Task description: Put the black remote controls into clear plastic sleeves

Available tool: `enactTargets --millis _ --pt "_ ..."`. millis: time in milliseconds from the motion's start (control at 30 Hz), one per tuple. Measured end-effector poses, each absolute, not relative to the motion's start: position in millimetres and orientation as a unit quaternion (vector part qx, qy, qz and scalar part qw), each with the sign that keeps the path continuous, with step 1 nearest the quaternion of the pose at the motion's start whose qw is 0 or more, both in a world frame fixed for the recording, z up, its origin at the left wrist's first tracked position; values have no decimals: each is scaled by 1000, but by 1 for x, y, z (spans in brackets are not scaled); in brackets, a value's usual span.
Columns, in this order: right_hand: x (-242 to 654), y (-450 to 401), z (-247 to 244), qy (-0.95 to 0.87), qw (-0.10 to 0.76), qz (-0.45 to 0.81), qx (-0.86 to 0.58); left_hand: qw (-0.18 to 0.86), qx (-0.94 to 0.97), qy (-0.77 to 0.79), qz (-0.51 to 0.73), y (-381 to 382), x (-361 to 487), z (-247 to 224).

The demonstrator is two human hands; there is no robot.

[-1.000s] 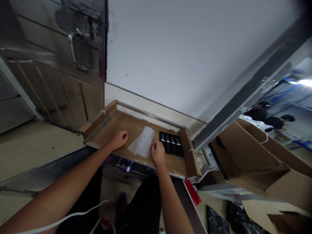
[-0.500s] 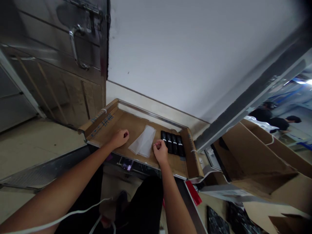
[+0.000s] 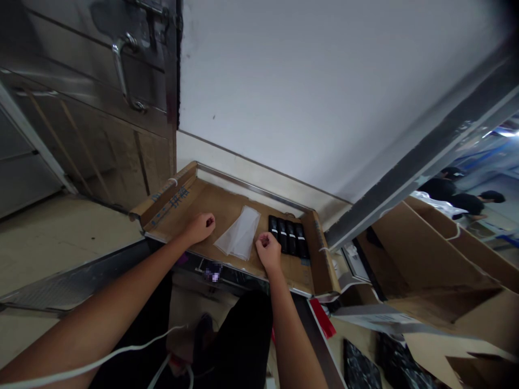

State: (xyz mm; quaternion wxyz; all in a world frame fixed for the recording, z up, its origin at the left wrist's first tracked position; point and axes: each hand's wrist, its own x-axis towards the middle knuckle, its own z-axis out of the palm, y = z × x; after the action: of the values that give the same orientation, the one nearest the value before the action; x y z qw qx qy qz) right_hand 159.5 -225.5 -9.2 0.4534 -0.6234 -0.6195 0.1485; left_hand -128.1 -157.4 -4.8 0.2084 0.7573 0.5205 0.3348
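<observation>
Left hand [image 3: 200, 228] loosely fisted on the cardboard surface [image 3: 211, 208] at frame centre, right hand [image 3: 268, 250] curled, grasp unclear — touching the near end of four black bars [image 3: 288, 238], clear bags [image 3: 240, 233] between the hands, bare cardboard toward the far raised edge — white wall [image 3: 308, 92] beyond.

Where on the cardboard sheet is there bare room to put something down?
Bare cardboard sheet behind the left hand, out to the left flap. A smaller patch lies before the black items. Crowded between the clear bags and right hand.
</observation>
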Motion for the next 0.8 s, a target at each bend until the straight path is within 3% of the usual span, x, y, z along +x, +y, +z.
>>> enactTargets --millis 800 --pt "155 -229 -1 -609 433 129 -652 207 760 513 342 -158 -127 -4"
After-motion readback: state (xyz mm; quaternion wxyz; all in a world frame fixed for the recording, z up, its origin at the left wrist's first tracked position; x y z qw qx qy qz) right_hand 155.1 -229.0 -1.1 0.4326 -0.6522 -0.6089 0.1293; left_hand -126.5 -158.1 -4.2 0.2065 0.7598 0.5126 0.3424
